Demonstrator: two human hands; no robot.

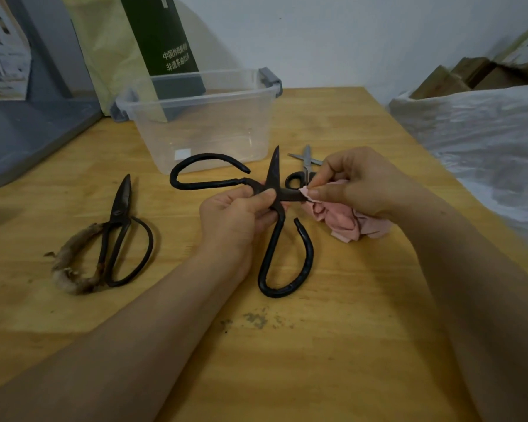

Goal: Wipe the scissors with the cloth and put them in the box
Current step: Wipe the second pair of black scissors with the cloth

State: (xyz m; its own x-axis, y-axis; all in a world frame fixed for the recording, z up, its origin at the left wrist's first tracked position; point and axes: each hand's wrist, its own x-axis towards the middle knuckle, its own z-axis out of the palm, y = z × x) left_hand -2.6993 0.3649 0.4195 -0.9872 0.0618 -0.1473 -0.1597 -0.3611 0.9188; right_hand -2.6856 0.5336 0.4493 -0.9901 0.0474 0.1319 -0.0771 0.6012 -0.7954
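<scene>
Scissors [274, 236], judged heavy and stiff, spread open: my left hand [235, 217] grips the pivot, my right hand [357, 181] pinches cloth [345, 217] round one blade.

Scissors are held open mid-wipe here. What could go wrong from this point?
1. The right hand pinches the pink cloth round one blade of the large black scissors; a slip could bring fingertips onto the edge.
2. The left hand grips at the pivot with the blades spread wide; if they swing shut, its thumb may be nipped.
</scene>
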